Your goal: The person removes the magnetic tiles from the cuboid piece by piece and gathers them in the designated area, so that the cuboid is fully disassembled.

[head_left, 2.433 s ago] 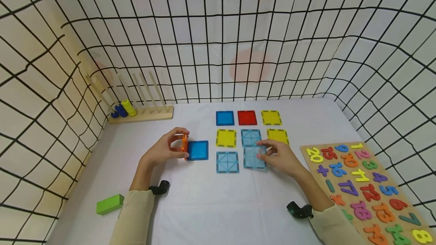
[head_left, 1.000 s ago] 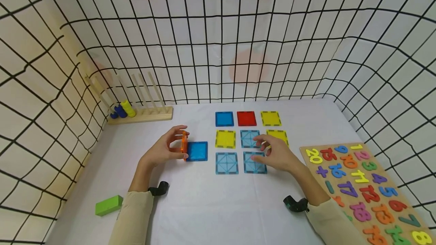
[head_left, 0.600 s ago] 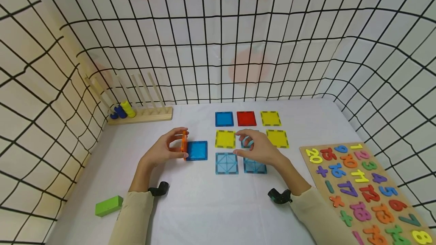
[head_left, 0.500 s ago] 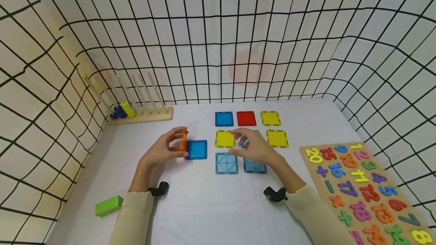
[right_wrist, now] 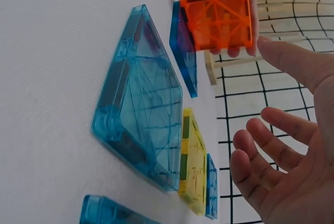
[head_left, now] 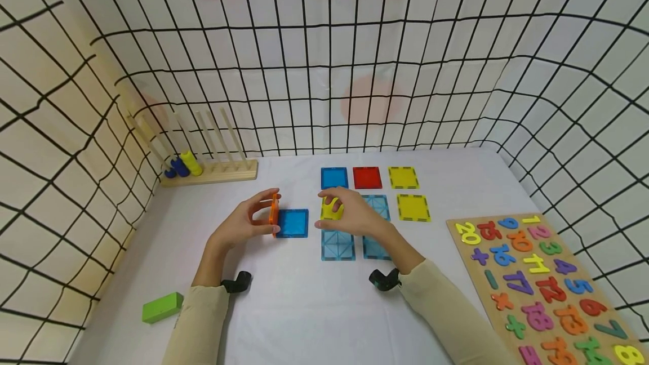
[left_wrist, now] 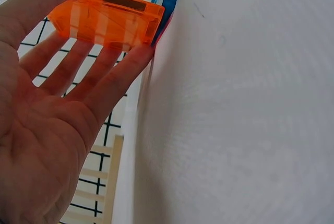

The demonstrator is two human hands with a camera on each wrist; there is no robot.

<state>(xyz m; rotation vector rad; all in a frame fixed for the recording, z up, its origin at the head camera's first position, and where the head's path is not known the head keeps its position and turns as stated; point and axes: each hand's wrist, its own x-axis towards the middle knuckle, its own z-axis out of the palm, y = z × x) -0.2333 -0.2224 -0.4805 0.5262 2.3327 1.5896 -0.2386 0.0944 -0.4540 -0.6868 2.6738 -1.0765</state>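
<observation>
My left hand point(head_left: 238, 221) pinches an orange square magnetic tile point(head_left: 274, 216) between thumb and fingers. The tile point(left_wrist: 112, 20) stands upright along the left edge of a flat dark-blue magnetic tile point(head_left: 294, 223). To the right of that, my right hand point(head_left: 355, 214) hovers over a yellow tile point(head_left: 330, 214) that it partly covers. Its thumb and fingers are spread apart with nothing between them, as the right wrist view shows. Light-blue tiles point(head_left: 337, 248) lie below and beside this hand, one of them point(head_left: 375, 249) partly behind the wrist.
At the back are blue point(head_left: 334, 177), red point(head_left: 367, 177) and yellow point(head_left: 403, 177) tiles; another yellow tile point(head_left: 413, 208) lies right. A wooden peg stand point(head_left: 223, 170) is back left, a green block point(head_left: 162, 307) front left, a number board point(head_left: 532, 263) right. Black netting point(head_left: 329, 61) surrounds the table.
My right hand has let go of a light-blue tile, which now lies flat, and has moved left to above the yellow tile. My left hand keeps its hold on the orange tile.
</observation>
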